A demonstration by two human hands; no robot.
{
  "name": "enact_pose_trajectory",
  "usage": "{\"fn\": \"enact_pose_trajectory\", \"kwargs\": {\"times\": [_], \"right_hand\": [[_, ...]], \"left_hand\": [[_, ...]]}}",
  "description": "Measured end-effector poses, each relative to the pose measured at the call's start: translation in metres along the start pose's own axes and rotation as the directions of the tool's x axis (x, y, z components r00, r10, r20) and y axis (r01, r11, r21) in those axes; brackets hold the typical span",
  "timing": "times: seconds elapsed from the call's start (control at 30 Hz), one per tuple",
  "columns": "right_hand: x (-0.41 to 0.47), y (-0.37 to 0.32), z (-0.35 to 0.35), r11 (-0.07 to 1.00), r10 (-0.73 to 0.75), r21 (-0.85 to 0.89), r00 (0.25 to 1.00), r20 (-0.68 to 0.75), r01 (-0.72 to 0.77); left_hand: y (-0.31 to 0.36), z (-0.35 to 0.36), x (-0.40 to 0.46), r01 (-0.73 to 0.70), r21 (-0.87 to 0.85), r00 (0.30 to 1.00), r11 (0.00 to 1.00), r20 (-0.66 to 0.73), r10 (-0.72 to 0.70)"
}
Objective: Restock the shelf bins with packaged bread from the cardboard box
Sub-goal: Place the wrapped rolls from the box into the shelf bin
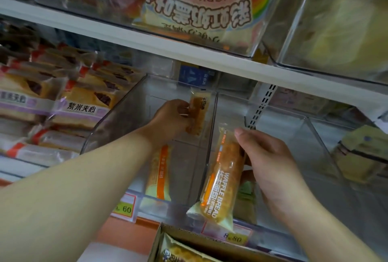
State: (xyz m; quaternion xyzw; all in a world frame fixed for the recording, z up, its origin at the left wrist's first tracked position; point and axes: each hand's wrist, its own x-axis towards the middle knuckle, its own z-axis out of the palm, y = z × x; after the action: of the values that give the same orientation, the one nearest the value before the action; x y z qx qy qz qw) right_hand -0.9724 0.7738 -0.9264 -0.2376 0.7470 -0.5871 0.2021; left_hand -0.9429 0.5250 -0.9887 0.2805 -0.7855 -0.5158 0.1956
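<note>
My left hand (172, 117) reaches deep into a clear plastic shelf bin (117, 112) and grips an upright waffle bread pack (197, 112) against the bin's right wall. Another pack (159, 173) with an orange stripe lies at the front of the same bin. My right hand (270, 163) holds a second waffle bread pack (222, 179), labelled WAFFLE BREAD, upright in front of the bin's divider wall. The cardboard box (165, 238) shows at the bottom edge with a bread pack (184, 251) inside.
Left of the bin lie several purple-labelled sandwich packs (69, 102). A clear bin (315, 135) stands to the right. The white shelf board (189, 51) above carries bins with a rainbow-printed bread bag (199, 3). Price tags (125, 207) line the shelf edge.
</note>
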Motion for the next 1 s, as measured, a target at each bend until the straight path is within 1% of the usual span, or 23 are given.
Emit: {"fn": "enact_pose_trajectory", "kwargs": {"times": [0.07,0.1,0.2,0.27,0.37,0.43,0.5,0.53,0.6,0.67,0.73,0.83,0.9,0.97,1.0], "right_hand": [[-0.001,-0.003,0.0,1.0,-0.01,0.01,1.0,0.0,0.01],[-0.001,-0.005,0.0,1.0,-0.017,0.017,1.0,-0.003,0.017],[-0.007,-0.014,-0.001,0.998,-0.015,0.063,1.0,-0.01,0.016],[-0.014,-0.021,-0.003,0.995,-0.019,0.095,1.0,0.0,0.019],[-0.024,-0.031,0.0,0.993,-0.045,0.109,0.999,0.004,0.044],[-0.028,-0.039,0.006,0.994,-0.057,0.096,0.998,-0.013,0.058],[-0.03,-0.048,0.015,0.995,-0.065,0.072,0.997,-0.041,0.068],[-0.031,-0.052,0.022,0.995,-0.072,0.058,0.996,-0.054,0.075],[-0.033,-0.057,0.035,0.996,-0.087,0.021,0.994,-0.067,0.089],[-0.035,-0.06,0.048,0.996,-0.092,0.009,0.994,-0.057,0.093],[-0.036,-0.059,0.06,0.996,-0.088,0.011,0.996,-0.023,0.088],[-0.031,-0.062,0.07,0.996,-0.067,0.058,0.997,0.022,0.066],[-0.027,-0.063,0.071,0.991,-0.108,0.092,0.991,0.077,0.1],[-0.02,-0.061,0.073,0.986,-0.169,0.034,0.976,0.139,0.166],[-0.014,-0.059,0.074,0.982,-0.184,-0.015,0.971,0.155,0.188]], "left_hand": [[0.0,-0.003,-0.001,0.016,0.029,0.999,0.999,0.042,-0.017],[-0.001,-0.005,-0.002,0.028,0.009,0.998,1.0,0.055,-0.028],[0.004,-0.013,-0.016,0.038,-0.127,0.996,0.991,0.083,-0.027],[0.012,-0.02,-0.03,0.025,-0.117,0.998,0.993,0.067,-0.017],[0.031,-0.033,-0.059,0.011,-0.104,1.0,0.995,0.004,-0.01],[0.048,-0.04,-0.089,0.024,-0.193,0.999,0.981,-0.019,-0.028],[0.062,-0.049,-0.122,0.025,-0.285,1.0,0.958,0.011,-0.023],[0.066,-0.056,-0.136,0.013,-0.288,0.999,0.958,0.035,-0.003],[0.069,-0.071,-0.16,-0.007,-0.265,0.992,0.964,0.12,0.04],[0.067,-0.087,-0.173,-0.039,-0.189,0.983,0.981,0.167,0.071],[0.063,-0.102,-0.178,-0.074,-0.129,0.982,0.989,0.161,0.094],[0.058,-0.115,-0.177,-0.154,-0.087,0.978,0.984,0.127,0.164],[0.055,-0.117,-0.173,-0.186,-0.054,0.976,0.981,0.104,0.191],[0.052,-0.116,-0.168,-0.218,-0.006,0.972,0.976,0.088,0.217],[0.052,-0.115,-0.165,-0.243,0.045,0.968,0.969,0.072,0.24]]}}
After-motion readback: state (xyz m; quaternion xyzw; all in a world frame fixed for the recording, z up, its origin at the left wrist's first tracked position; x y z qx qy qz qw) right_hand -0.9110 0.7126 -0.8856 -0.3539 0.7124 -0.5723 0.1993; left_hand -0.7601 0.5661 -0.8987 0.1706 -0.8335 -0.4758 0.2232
